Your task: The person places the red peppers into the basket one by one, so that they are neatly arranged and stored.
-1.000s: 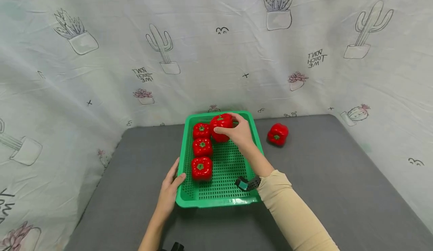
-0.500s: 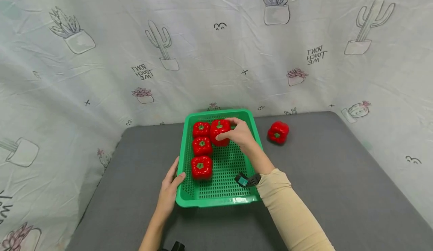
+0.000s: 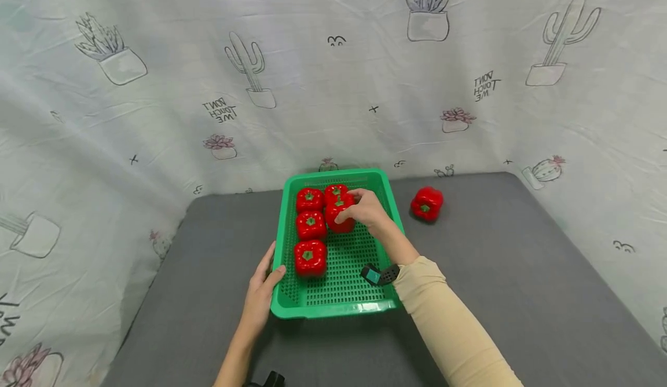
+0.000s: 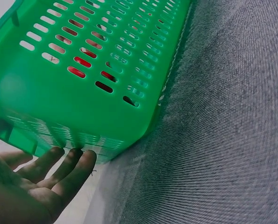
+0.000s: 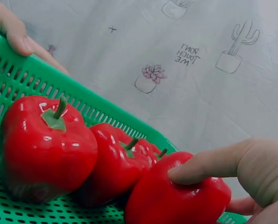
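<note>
A red bell pepper (image 3: pixel 333 220) is being pinched between the thumb and fingers of the right hand (image 3: pixel 371 211) inside a perforated green basket (image 3: pixel 339 311). It is being flanked on the left by three lined-up peppers (image 3: pixel 311 226); a rear pepper (image 3: pixel 336 190) is being partly hidden by it. The basket's left rim is being gripped by the left hand (image 3: pixel 263 284). A lone pepper (image 3: pixel 427 204) is being borne by the worktop (image 3: pixel 490 259) to the right.

Right hand (image 3: pixel 367 208) farther forward, pinching, left hand (image 3: pixel 260 287) nearer
</note>
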`<control>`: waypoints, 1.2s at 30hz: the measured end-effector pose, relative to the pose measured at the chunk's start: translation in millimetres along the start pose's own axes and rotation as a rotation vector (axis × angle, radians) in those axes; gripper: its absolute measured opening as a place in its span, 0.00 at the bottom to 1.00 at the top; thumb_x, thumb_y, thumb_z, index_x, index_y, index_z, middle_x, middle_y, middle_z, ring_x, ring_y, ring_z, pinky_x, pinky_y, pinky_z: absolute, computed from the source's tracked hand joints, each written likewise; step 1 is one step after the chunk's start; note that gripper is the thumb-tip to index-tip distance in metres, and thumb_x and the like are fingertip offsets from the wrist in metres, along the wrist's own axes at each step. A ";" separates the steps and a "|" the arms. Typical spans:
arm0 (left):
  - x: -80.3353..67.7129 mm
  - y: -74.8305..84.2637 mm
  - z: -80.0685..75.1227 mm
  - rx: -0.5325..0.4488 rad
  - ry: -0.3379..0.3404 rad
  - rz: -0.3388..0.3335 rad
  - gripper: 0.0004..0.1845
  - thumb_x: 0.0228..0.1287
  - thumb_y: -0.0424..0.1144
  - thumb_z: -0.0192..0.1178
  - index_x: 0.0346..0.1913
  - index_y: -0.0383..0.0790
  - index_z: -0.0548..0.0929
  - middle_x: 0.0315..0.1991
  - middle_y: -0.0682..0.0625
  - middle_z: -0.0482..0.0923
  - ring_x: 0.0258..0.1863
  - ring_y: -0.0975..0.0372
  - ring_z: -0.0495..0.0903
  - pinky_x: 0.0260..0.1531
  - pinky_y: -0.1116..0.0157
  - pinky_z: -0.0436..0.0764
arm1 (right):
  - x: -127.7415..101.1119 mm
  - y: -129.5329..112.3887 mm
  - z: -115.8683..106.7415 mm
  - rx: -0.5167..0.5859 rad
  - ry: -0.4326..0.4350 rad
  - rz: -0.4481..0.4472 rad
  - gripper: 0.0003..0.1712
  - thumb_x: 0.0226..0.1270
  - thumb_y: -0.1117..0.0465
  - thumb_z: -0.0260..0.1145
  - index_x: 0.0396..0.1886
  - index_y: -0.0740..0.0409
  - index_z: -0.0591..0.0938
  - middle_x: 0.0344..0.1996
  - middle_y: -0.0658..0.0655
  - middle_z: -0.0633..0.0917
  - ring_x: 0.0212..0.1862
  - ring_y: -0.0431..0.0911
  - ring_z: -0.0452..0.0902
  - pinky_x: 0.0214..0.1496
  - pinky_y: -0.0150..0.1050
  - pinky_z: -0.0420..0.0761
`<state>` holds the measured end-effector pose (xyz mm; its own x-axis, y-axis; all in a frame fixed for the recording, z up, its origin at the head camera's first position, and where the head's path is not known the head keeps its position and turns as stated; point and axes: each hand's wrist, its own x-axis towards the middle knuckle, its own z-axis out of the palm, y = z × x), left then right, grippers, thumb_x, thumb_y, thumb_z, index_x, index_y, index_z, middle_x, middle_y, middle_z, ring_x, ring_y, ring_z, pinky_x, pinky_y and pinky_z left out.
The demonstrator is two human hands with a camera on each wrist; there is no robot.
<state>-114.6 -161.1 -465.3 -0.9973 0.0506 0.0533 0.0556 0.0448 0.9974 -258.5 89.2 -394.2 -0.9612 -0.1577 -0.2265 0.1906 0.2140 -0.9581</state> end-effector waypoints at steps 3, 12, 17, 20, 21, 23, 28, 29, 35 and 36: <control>-1.4 0.4 -0.2 0.007 0.009 -0.004 0.32 0.77 0.46 0.51 0.78 0.55 0.55 0.74 0.50 0.56 0.66 0.55 0.66 0.53 0.65 0.75 | 2.1 2.2 1.6 0.000 -0.003 0.017 0.43 0.47 0.71 0.76 0.66 0.62 0.71 0.63 0.61 0.69 0.56 0.56 0.67 0.50 0.51 0.78; -1.3 0.4 1.8 0.020 0.011 0.004 0.31 0.77 0.46 0.51 0.78 0.54 0.54 0.74 0.49 0.56 0.65 0.55 0.67 0.54 0.63 0.75 | 4.2 8.0 1.2 0.020 0.003 0.132 0.46 0.46 0.70 0.77 0.67 0.64 0.68 0.50 0.58 0.75 0.37 0.49 0.69 0.52 0.54 0.74; -1.8 0.8 3.9 0.012 0.010 0.000 0.31 0.77 0.46 0.51 0.78 0.55 0.55 0.73 0.49 0.57 0.64 0.54 0.69 0.53 0.61 0.76 | 4.4 13.1 2.0 0.004 0.008 0.130 0.45 0.45 0.72 0.76 0.65 0.65 0.68 0.53 0.59 0.74 0.39 0.49 0.70 0.52 0.52 0.76; -2.6 1.9 5.1 0.017 0.013 0.001 0.32 0.77 0.46 0.51 0.78 0.53 0.54 0.73 0.49 0.57 0.64 0.54 0.69 0.53 0.62 0.76 | 4.6 14.2 2.6 0.021 0.006 0.129 0.43 0.43 0.75 0.75 0.63 0.66 0.68 0.51 0.61 0.76 0.30 0.47 0.66 0.41 0.47 0.76; -2.8 2.3 5.5 0.019 0.014 0.002 0.32 0.77 0.46 0.51 0.78 0.53 0.54 0.73 0.49 0.57 0.64 0.54 0.68 0.53 0.63 0.76 | 4.3 14.2 2.8 0.024 0.006 0.129 0.43 0.43 0.75 0.75 0.62 0.66 0.68 0.50 0.61 0.77 0.27 0.46 0.64 0.38 0.46 0.74; -3.2 3.0 6.1 0.025 0.016 0.004 0.32 0.77 0.46 0.51 0.78 0.52 0.54 0.73 0.49 0.57 0.64 0.54 0.68 0.52 0.63 0.76 | 3.5 14.2 3.1 0.028 0.006 0.132 0.42 0.43 0.76 0.75 0.61 0.66 0.68 0.48 0.61 0.77 0.25 0.45 0.61 0.34 0.46 0.72; -4.5 3.3 7.5 0.034 0.027 0.003 0.31 0.77 0.45 0.51 0.78 0.54 0.55 0.73 0.49 0.56 0.64 0.54 0.68 0.52 0.64 0.76 | 2.9 15.8 6.1 0.026 0.008 0.144 0.41 0.43 0.76 0.75 0.60 0.66 0.68 0.53 0.62 0.75 0.36 0.49 0.69 0.40 0.51 0.77; -4.9 3.1 7.8 0.034 0.030 0.002 0.31 0.77 0.45 0.51 0.78 0.54 0.55 0.73 0.49 0.56 0.64 0.54 0.68 0.52 0.64 0.76 | 2.7 16.3 7.0 0.026 0.009 0.147 0.41 0.43 0.76 0.74 0.60 0.67 0.68 0.53 0.63 0.74 0.38 0.51 0.70 0.41 0.52 0.77; -7.2 1.6 10.4 0.011 0.030 -0.003 0.31 0.76 0.45 0.52 0.78 0.55 0.56 0.72 0.48 0.59 0.62 0.53 0.71 0.52 0.62 0.77 | 1.0 17.8 8.9 -0.049 0.016 0.138 0.42 0.43 0.74 0.76 0.60 0.67 0.67 0.53 0.62 0.73 0.36 0.49 0.67 0.40 0.51 0.75; -7.5 1.6 10.9 0.006 0.030 -0.004 0.31 0.76 0.45 0.52 0.78 0.55 0.56 0.72 0.48 0.59 0.62 0.53 0.71 0.52 0.62 0.77 | 0.7 17.8 8.3 -0.070 0.014 0.132 0.42 0.42 0.73 0.77 0.60 0.67 0.67 0.53 0.62 0.73 0.34 0.48 0.66 0.40 0.51 0.75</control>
<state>-106.5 -150.6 -464.7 -0.9985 0.0208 0.0507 0.0517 0.0507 0.9974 -254.1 85.0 -412.9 -0.9316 -0.1103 -0.3464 0.3013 0.2988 -0.9055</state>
